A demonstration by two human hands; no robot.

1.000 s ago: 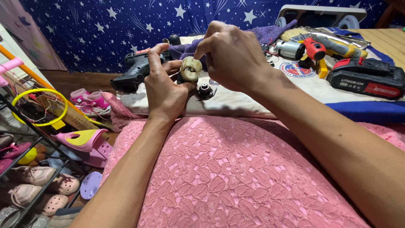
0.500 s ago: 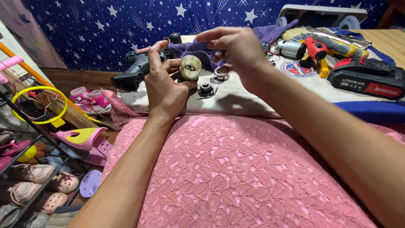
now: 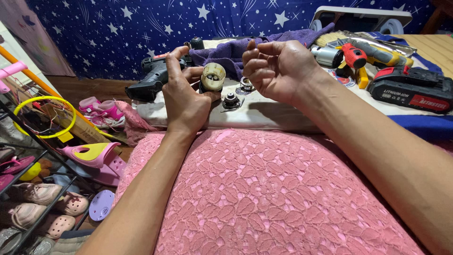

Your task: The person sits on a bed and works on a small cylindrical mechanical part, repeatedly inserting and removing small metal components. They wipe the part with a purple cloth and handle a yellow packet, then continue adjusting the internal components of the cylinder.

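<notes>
Pinching a cream cylindrical gear housing (image 3: 213,77) in the left hand (image 3: 185,101) grip, holding it above the white cloth (image 3: 264,113), curling the right hand (image 3: 278,71) loosely empty alongside, hovering over small metal parts (image 3: 232,100), black drill body (image 3: 153,80) lying behind.

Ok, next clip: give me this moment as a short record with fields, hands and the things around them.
left hand: holds a cream round gear housing, open end toward the camera
right hand: fingers curled, nothing seen in it
work surface: pale cloth
beside the hands: small metal part, black drill body, purple towel
far right: black battery pack
</notes>
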